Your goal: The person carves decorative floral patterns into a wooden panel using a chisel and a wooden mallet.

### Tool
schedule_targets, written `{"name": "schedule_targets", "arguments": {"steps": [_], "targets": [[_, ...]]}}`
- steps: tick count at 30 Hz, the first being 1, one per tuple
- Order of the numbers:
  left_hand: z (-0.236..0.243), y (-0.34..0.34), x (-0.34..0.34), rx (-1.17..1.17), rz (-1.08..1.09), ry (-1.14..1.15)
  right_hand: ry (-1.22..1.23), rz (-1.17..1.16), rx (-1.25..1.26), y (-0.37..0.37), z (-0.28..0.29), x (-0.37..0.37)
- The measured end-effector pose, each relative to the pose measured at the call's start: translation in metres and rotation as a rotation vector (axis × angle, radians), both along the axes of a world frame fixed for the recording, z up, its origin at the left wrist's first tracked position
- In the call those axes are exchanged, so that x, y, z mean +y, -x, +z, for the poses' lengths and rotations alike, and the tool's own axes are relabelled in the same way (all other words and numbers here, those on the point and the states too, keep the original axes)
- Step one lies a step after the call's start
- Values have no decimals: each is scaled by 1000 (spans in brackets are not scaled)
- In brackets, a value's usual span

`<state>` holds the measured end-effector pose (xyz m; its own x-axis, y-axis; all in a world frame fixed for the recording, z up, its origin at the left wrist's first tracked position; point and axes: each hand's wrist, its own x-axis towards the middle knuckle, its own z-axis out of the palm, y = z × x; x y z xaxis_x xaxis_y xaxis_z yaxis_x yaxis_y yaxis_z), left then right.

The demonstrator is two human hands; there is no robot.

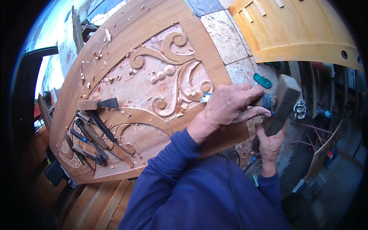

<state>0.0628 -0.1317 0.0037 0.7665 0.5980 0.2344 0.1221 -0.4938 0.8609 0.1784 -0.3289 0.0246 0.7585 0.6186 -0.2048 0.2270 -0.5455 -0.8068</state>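
Observation:
My left hand (pixel 226 105) grips a chisel by its tape-wrapped handle (pixel 267 100); the bright blade (pixel 206 97) rests at a carved scroll near the right edge of a wooden panel (pixel 195 34). My right hand (pixel 271 142) is wrapped round a wooden mallet (pixel 284 92), whose head stands just right of the chisel's handle end; I cannot tell whether they touch. Raised scrolls (pixel 172 42) and small round bosses (pixel 169 70) cover the recessed field, scattered with pale shavings.
Several chisels (pixel 92 134) and a wood-handled tool with a flat blade (pixel 107 102) lie on the panel's left. A yellow wooden board (pixel 291 30), a green sandal (pixel 262 80), floor tiles (pixel 222 36), pipes and a leaning board (pixel 320 153) are at the right.

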Motion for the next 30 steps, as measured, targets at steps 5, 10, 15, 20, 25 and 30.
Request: {"name": "schedule_targets", "arguments": {"steps": [5, 10, 15, 20, 25, 30], "targets": [[0, 1, -1, -28, -30, 15, -127, -171, 26, 23, 17, 10], [-6, 7, 0, -61, -40, -21, -48, -95, 75, 25, 22, 5], [-2, 8, 0, -23, -121, -46, -46, -125, -171, 47, 6, -3], [-6, 16, 2, -12, -140, -51, -46, -243, 71, 42, 22, -3], [1, 16, 3, 3, -175, -32, -138, -322, -122, 64, 13, 3], [-5, 20, 5, -19, -179, -30, -82, -255, 111, 64, 23, 4]]}}
